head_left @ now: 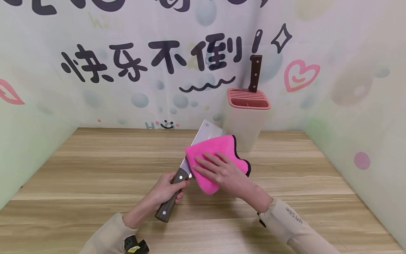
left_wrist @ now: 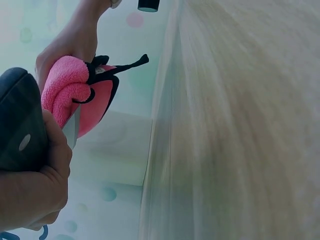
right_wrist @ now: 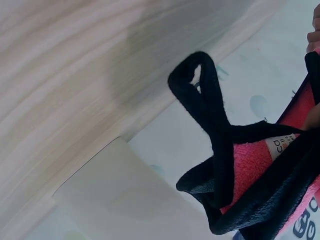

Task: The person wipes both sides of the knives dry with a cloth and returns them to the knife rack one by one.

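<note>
My left hand [head_left: 168, 190] grips the dark wooden handle [head_left: 171, 197] of a cleaver, whose broad metal blade [head_left: 207, 130] points away toward the back. Over the blade lies a pink cloth [head_left: 209, 148] with black edging, folded about its edge in the left wrist view. My right hand [head_left: 222, 173] holds the cloth against the blade, fingers spread on top and the thumb hidden from above. A black hanging loop [right_wrist: 200, 95] and a white label [right_wrist: 281, 145] show on the cloth in the right wrist view.
Behind the cloth stands a cream knife block [head_left: 242, 125] with a pink slotted top, holding a brown-handled knife [head_left: 255, 74]. The wood-grain table [head_left: 111, 165] meets a printed backdrop [head_left: 127, 102] at the back and pale walls at both sides.
</note>
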{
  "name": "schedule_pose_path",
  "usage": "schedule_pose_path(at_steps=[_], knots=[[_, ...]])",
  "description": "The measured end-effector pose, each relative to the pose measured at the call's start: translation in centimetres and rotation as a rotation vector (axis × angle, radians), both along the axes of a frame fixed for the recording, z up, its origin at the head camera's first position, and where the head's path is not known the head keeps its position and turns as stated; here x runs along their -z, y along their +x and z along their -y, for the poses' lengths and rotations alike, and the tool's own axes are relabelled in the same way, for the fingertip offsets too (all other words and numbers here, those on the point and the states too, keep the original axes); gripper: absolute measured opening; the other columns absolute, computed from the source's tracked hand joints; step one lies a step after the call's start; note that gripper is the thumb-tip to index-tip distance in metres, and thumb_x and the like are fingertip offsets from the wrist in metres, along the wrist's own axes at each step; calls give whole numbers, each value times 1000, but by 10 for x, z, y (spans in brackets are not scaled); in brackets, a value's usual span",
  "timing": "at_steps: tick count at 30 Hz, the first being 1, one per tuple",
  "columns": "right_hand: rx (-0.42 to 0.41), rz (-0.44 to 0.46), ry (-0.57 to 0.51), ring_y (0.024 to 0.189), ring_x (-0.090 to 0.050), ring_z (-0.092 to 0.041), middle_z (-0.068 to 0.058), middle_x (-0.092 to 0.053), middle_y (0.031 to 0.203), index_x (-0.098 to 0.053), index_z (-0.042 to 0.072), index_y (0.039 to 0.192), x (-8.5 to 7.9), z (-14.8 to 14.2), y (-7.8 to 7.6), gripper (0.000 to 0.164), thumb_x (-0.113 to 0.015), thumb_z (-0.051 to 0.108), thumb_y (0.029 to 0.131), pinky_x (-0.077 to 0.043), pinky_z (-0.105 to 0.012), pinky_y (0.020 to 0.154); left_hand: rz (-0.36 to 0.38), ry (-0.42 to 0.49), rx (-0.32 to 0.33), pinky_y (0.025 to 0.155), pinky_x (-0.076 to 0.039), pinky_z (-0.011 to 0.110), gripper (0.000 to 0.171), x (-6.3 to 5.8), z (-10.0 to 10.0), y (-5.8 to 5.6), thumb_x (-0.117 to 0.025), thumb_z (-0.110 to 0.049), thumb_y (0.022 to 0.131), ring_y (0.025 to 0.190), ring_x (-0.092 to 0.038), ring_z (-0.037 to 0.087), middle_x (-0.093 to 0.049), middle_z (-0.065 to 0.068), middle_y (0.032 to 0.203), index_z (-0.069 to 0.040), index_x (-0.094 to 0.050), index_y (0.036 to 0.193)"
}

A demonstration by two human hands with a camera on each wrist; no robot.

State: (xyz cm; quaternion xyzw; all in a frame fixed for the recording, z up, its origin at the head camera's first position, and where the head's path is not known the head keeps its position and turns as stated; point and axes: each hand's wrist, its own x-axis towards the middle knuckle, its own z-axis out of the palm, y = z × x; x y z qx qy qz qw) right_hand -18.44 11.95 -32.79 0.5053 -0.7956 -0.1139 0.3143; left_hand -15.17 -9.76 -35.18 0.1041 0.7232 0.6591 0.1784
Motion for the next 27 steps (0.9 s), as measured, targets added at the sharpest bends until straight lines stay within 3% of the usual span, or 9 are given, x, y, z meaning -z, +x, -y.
schedule_pose_path(at_steps=[15, 27], knots=[[125, 88, -107, 122, -40, -25, -3, -46, 132, -48, 15, 129, -4, -16, -22, 56, -63, -2, 77, -35, -37, 98, -20, 10, -5, 41, -40, 19, 16, 0, -1, 1, -54, -10, 87, 44, -44, 6, -46, 1, 57, 3, -46, 86], [199, 189, -190, 121, -41, -29, -11, -47, 130, -48, 10, 128, -6, -29, -37, 57, -65, -2, 76, -37, -42, 95, -29, -23, 2, 40, -40, 19, 14, 1, -1, 3, -54, -9, 86, 43, -44, 6, -46, 0, 56, 4, -47, 86]])
